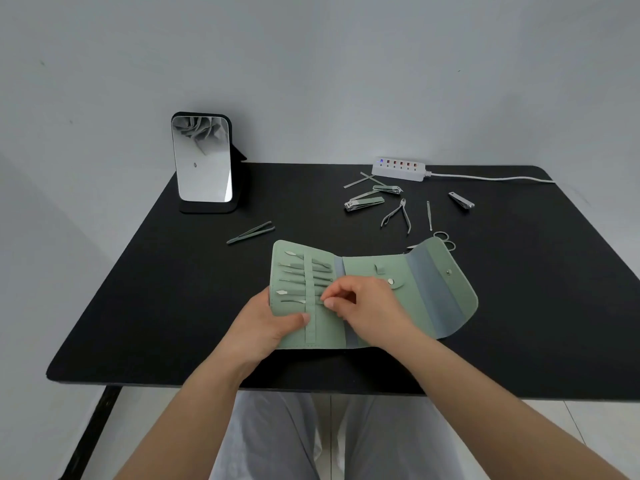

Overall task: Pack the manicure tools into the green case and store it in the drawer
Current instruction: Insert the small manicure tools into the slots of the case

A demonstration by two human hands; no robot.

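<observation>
Slim tool going under the strap of the open case [367,289], near the table's [145,306] front edge.

The left hand [266,323] grips the case's left edge, thumb pressed on the panel. The right hand [360,306] pinches what looks like a thin tool at the strap [310,306]; the tool itself is mostly hidden. Pushed askew, it could snag or nudge neighbouring tools loose. Tweezers [251,232], clippers [363,202], nippers [398,216] and scissors [445,239] lie unpacked toward the back right; the scissors are partly tucked under the flap and easily overlooked.
</observation>
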